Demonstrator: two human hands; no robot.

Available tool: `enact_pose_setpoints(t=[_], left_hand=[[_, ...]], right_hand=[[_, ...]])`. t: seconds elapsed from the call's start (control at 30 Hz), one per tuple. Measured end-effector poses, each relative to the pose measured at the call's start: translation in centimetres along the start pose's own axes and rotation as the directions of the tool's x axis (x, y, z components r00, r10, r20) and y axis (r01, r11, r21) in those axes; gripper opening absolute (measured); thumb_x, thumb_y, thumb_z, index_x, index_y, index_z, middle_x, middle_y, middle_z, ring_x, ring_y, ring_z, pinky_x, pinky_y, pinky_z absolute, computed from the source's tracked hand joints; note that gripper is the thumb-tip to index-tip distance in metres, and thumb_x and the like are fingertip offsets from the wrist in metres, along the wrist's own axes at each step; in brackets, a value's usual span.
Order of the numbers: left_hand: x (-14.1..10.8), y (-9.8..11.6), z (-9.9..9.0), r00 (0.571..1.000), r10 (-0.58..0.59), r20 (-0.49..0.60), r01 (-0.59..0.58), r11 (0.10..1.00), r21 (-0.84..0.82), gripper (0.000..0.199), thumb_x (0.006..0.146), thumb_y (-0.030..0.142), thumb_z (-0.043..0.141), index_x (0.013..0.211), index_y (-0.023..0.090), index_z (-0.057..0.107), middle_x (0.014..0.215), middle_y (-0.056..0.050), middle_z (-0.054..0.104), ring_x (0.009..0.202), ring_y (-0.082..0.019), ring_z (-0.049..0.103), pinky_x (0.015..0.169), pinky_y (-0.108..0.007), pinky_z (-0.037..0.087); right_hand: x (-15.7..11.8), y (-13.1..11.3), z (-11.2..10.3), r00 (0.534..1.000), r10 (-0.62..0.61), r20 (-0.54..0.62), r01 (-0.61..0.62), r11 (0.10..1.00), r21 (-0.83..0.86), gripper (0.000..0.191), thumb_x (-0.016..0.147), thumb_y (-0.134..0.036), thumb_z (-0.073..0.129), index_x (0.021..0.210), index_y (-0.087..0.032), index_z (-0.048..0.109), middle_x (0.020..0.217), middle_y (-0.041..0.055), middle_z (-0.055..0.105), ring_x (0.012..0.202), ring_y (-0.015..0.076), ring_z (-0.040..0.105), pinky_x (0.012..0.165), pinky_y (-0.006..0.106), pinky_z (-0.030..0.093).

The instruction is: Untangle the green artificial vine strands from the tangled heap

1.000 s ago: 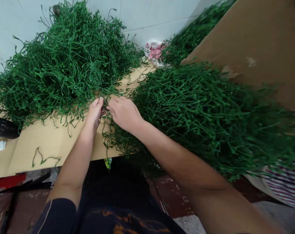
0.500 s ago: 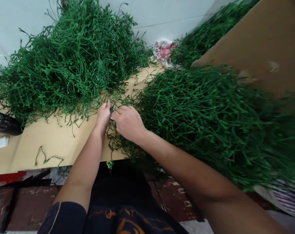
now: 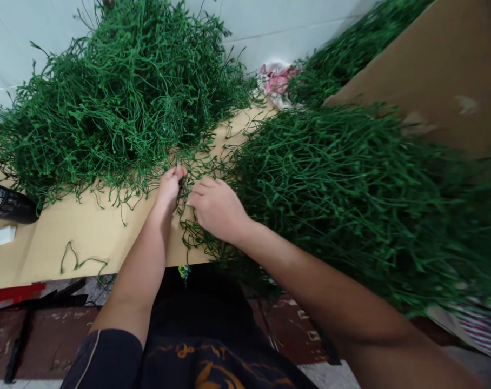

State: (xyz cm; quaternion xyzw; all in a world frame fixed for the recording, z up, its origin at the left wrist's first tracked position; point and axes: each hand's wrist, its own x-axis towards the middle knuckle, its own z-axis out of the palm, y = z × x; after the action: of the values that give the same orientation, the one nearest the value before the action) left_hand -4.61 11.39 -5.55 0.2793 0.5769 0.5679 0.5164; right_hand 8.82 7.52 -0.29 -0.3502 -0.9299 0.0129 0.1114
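Note:
My left hand (image 3: 171, 182) is closed in a pinch on thin green stems at the middle of the board. Just to its right, my right hand (image 3: 216, 205) has its fingers curled downward, with a small gap between the hands. What the right fingertips hold, if anything, is hidden. Loose green stems (image 3: 192, 233) with small budded ends hang and lie below both hands. A large tangled heap of green stems (image 3: 124, 102) rises behind my left hand. Another heap of green stems (image 3: 310, 178), with longer strands, spreads beside my right hand and forearm.
Light brown cardboard (image 3: 87, 232) covers the work surface. A black bottle (image 3: 10, 202) lies at the left edge near a white piece (image 3: 4, 235). A pink and white cloth (image 3: 276, 81) sits by the tiled wall (image 3: 261, 27). An upright cardboard panel (image 3: 440, 65) stands at right.
My hands have drawn slightly apart, the left moving a little left and up. The right fingers have come away from the left hand. Both heaps look the same.

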Motion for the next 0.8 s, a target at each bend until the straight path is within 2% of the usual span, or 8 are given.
enact_pose_setpoints(t=[0.13,0.23,0.27,0.37,0.43,0.53,0.6,0.8], left_hand=[[0.4,0.2,0.1,0.996,0.015,-0.085,-0.018,0.999,-0.035,0.029,0.091,0.027,0.044,0.063,0.017,0.041,0.048,0.007,0.033,0.039,-0.004,0.028,0.043,-0.020,0.022],[0.5,0.5,-0.2,0.993,0.039,-0.111,-0.051,0.992,-0.112,0.032,0.091,0.035,0.042,0.064,0.018,0.037,0.048,0.008,0.030,0.039,-0.004,0.026,0.042,-0.019,0.020],[0.5,0.6,-0.4,0.996,0.038,-0.085,-0.048,0.991,-0.123,0.032,0.091,0.036,0.042,0.064,0.018,0.037,0.048,0.008,0.031,0.039,-0.004,0.028,0.042,-0.019,0.020],[-0.1,0.5,-0.6,1.000,0.031,0.002,-0.031,0.993,-0.118,0.031,0.089,0.037,0.046,0.066,0.017,0.044,0.050,0.007,0.039,0.041,-0.004,0.034,0.042,-0.019,0.023],[-0.5,0.4,-0.7,0.999,0.030,0.043,-0.025,0.993,-0.117,0.029,0.086,0.038,0.050,0.069,0.015,0.050,0.053,0.005,0.045,0.044,-0.004,0.037,0.043,-0.019,0.025],[-1.0,0.4,-0.4,0.992,0.026,0.124,-0.011,0.994,-0.113,0.026,0.084,0.036,0.056,0.072,0.012,0.056,0.056,0.004,0.047,0.044,-0.003,0.036,0.042,-0.017,0.025],[-1.0,0.4,-0.2,0.984,0.026,0.174,-0.011,0.996,-0.087,0.023,0.082,0.030,0.059,0.070,0.011,0.058,0.055,0.005,0.046,0.043,-0.001,0.035,0.041,-0.015,0.025],[-1.1,0.3,-0.3,0.969,0.069,0.237,-0.042,0.992,-0.118,0.017,0.081,0.023,0.060,0.068,0.012,0.059,0.054,0.005,0.045,0.043,-0.001,0.040,0.043,-0.013,0.031]], right_hand=[[-1.6,-2.7,-0.5,0.983,-0.173,-0.056,0.176,0.984,0.037,0.024,0.077,-0.008,0.044,0.074,-0.015,0.067,0.079,0.0087,0.065,0.080,0.0196,0.047,0.071,0.033,0.031],[-3.2,-3.6,-2.5,0.893,-0.405,-0.198,0.427,0.900,0.085,0.022,0.078,-0.010,0.045,0.071,-0.018,0.065,0.069,0.0049,0.061,0.071,0.0165,0.044,0.067,0.031,0.031],[-3.6,-3.2,-3.4,0.891,-0.390,-0.233,0.415,0.907,0.070,0.024,0.079,-0.010,0.044,0.073,-0.018,0.065,0.070,0.0052,0.061,0.071,0.0164,0.045,0.067,0.031,0.032],[-4.2,0.2,-5.9,0.989,0.021,-0.149,-0.034,0.996,-0.082,0.026,0.080,-0.009,0.041,0.075,-0.013,0.067,0.078,0.0122,0.062,0.078,0.0207,0.050,0.073,0.034,0.038],[-4.5,3.2,-7.2,0.931,0.348,-0.107,-0.363,0.910,-0.202,0.026,0.083,-0.017,0.043,0.081,-0.007,0.068,0.085,0.0181,0.062,0.082,0.0259,0.053,0.076,0.038,0.040],[-4.6,5.5,-8.0,0.795,0.578,-0.183,-0.606,0.753,-0.256,0.033,0.085,-0.026,0.047,0.098,-0.003,0.065,0.100,0.0251,0.059,0.095,0.0330,0.053,0.078,0.042,0.041],[-4.3,5.4,-7.4,0.782,0.576,-0.239,-0.622,0.750,-0.225,0.036,0.083,-0.028,0.051,0.104,-0.001,0.062,0.107,0.0264,0.057,0.102,0.0347,0.051,0.082,0.044,0.041],[-0.4,2.6,-1.9,0.946,0.293,-0.139,-0.297,0.955,-0.007,0.037,0.088,-0.035,0.044,0.096,-0.007,0.066,0.095,0.0163,0.062,0.094,0.0251,0.055,0.084,0.038,0.043]])
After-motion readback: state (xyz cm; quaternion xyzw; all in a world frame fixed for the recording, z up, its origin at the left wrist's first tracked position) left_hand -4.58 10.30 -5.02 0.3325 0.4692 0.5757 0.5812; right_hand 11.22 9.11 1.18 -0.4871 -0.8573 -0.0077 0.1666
